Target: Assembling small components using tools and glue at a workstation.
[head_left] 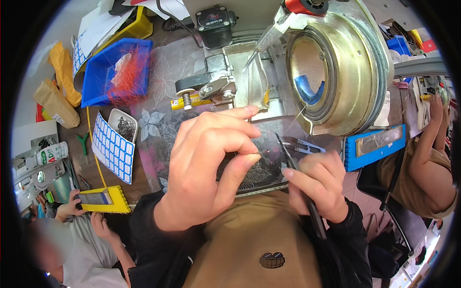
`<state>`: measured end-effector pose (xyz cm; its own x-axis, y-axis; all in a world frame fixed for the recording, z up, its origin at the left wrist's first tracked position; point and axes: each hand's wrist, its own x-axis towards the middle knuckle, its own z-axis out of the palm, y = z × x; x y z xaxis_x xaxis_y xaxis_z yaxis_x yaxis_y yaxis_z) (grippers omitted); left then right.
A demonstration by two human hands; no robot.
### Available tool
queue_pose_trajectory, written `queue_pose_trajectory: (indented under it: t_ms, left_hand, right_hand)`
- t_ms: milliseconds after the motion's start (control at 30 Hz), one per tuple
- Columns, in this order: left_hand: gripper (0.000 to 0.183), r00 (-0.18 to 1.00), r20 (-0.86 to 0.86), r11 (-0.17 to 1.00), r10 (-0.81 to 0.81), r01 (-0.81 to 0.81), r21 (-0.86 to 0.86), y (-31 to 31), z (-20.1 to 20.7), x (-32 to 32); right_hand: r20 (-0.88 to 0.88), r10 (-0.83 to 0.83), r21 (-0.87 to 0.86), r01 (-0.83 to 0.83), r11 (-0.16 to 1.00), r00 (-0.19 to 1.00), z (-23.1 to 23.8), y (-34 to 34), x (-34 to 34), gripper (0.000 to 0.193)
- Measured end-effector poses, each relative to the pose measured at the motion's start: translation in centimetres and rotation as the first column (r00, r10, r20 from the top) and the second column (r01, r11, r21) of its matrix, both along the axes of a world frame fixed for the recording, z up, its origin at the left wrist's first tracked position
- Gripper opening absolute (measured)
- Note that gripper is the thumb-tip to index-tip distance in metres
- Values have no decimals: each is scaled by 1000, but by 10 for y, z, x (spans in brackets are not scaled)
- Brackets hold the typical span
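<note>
At the centre we see the left hand, thumb and fingers pinched together on a thin wire. At four o'clock from it the right hand is clamped on black tweezers, tips beside the wire's end. At one o'clock on the counter stands the round brass-coloured machine housing.

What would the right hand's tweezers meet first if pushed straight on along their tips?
Probably the thin wire pinched by the left hand; the tweezers in the right hand point at it, though depth is unclear.
</note>
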<state>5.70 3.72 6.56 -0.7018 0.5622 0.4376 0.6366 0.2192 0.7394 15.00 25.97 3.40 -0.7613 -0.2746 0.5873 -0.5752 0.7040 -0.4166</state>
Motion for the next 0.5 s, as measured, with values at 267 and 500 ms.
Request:
queue_pose_trajectory:
  t_ms: [267,500]
  left_hand:
    - [16,997,-61,999,45,-43,31,4,6,2]
    - [14,987,-157,999,38,-37,6,1,15,-9]
  right_hand:
    - [214,-54,285,-10,959,975,-28,8,1,46]
    - [260,-69,257,0,966,963,-29,8,-3,48]
